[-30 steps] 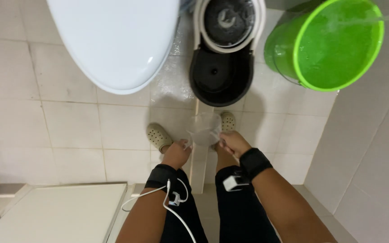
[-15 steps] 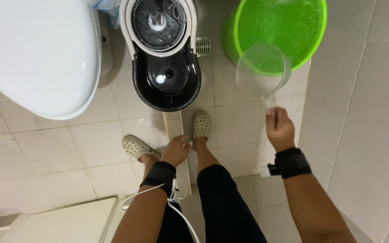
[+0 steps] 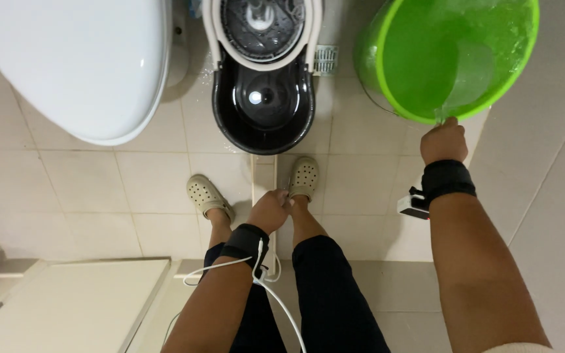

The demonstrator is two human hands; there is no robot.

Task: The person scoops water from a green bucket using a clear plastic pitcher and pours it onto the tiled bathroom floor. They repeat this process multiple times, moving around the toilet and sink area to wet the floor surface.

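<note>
Head view: right hand (image 3: 444,140) has swung out from the knees to the green bucket (image 3: 426,59); the clear scoop (image 3: 469,75), in mid-air half a second ago, now sits dipped into the water inside. Scooping looks under way. Its grip is pinched shut round the scoop handle at the bucket's near rim, scoop bowl just beyond the knuckles. Left hand (image 3: 267,210) stays between the legs, fingers curled on the pale mop pole (image 3: 254,180). Black mop bucket (image 3: 264,108) sits ahead of the feet, white toilet (image 3: 80,62) to the left, tiled floor (image 3: 132,189) below.
</note>
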